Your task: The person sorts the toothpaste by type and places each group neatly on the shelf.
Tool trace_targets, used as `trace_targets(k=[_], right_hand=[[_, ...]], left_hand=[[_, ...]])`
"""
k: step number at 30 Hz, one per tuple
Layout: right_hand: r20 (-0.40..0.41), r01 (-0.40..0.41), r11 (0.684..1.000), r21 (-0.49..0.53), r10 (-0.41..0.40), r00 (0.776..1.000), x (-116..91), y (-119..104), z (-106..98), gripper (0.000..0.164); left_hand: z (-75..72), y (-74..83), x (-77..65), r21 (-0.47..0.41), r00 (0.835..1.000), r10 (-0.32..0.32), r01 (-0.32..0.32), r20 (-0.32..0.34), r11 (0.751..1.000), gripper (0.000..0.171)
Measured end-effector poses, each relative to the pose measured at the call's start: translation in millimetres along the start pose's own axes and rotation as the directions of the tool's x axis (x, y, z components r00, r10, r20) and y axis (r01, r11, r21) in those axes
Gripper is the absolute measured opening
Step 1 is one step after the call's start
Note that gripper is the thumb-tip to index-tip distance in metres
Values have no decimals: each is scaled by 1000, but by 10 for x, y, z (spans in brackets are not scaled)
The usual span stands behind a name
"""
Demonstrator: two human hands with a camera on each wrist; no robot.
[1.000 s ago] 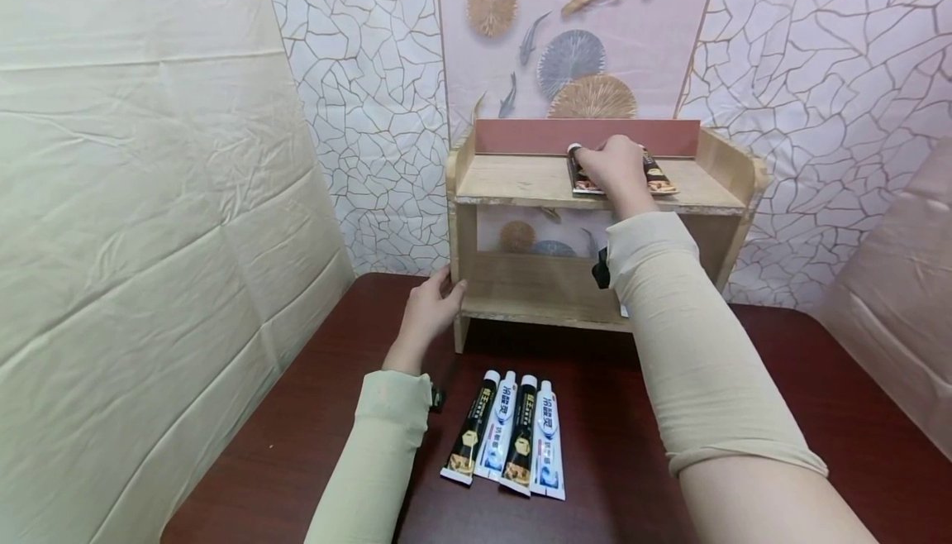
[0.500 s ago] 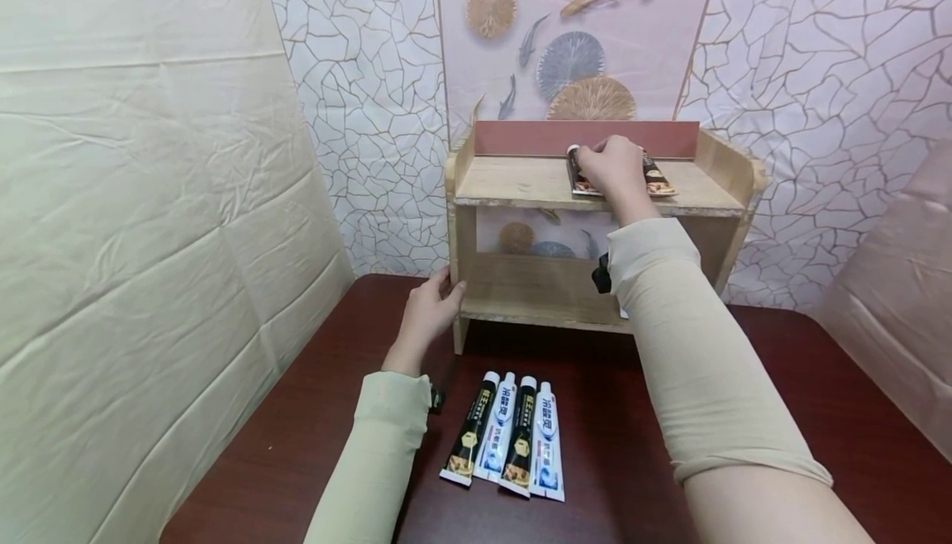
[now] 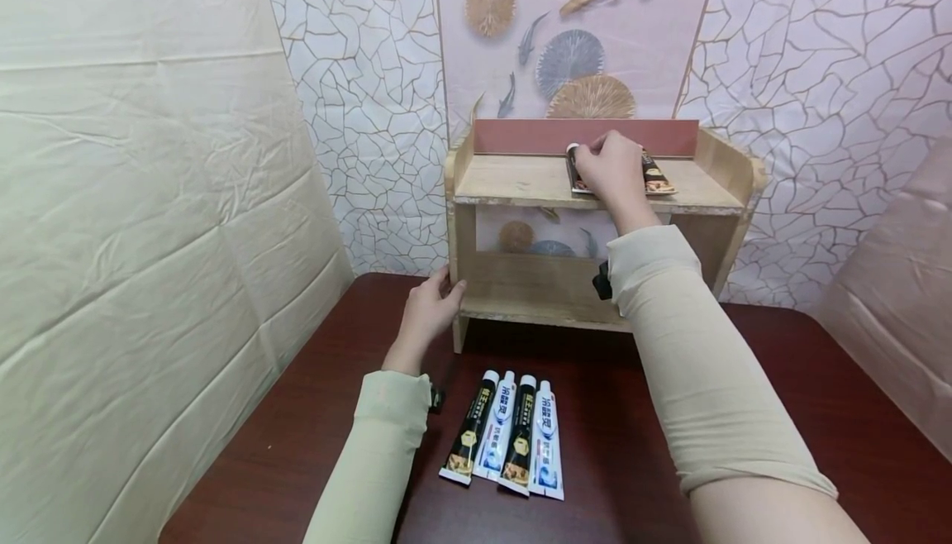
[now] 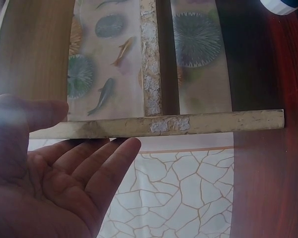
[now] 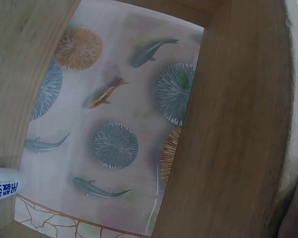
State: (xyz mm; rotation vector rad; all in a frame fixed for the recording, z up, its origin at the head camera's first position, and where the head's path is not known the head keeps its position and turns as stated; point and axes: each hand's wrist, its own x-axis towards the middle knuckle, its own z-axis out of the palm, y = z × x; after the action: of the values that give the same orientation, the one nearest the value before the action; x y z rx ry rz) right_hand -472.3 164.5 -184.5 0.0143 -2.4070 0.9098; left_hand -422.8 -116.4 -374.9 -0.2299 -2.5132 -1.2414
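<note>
On the upper board of a small wooden shelf [image 3: 513, 180], my right hand [image 3: 613, 170] pinches a black toothpaste tube [image 3: 572, 165] with curled fingers, covering much of it. Another black toothpaste tube [image 3: 658, 178] lies just right of the hand. In the right wrist view only a dark sliver of the hand shows at the edge. My left hand [image 4: 64, 168] grips the shelf's left side panel [image 4: 208, 124], thumb on the inner face and fingers on the outer. Black and white toothpaste tubes [image 3: 546, 445] lie side by side on the table before the shelf.
A white toothpaste tube [image 5: 4, 184] rests on the shelf's lower board, mostly hidden by my right arm in the head view. The dark red table [image 3: 312, 412] carries the shelf. Patterned wall covering [image 3: 372, 114] stands behind, with pale cloth [image 3: 149, 238] at the left.
</note>
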Motion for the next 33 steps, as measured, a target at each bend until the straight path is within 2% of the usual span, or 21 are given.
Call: trace_targets(k=[12,20,25,33], right_hand=[[-79,117,993,-24,-118,990,-64,35,23,48],[-131,136,991,-10,-136,982,-159,32,36,50],[-210,201,979,18,-193,958,-261,52,66,43],[-330,310,948,75,-270,905,-449,101,107,34]], left_hand=[[18,6,3,-8,1000,-9,9,-6,1000,57],[21,2,-6,-3,1000,-3,3,-11,1000,56],[29,2,-3,-28,1000,-20,20,1,999,57],[28,9,-4,-31,999,-36,36,8,999,58]])
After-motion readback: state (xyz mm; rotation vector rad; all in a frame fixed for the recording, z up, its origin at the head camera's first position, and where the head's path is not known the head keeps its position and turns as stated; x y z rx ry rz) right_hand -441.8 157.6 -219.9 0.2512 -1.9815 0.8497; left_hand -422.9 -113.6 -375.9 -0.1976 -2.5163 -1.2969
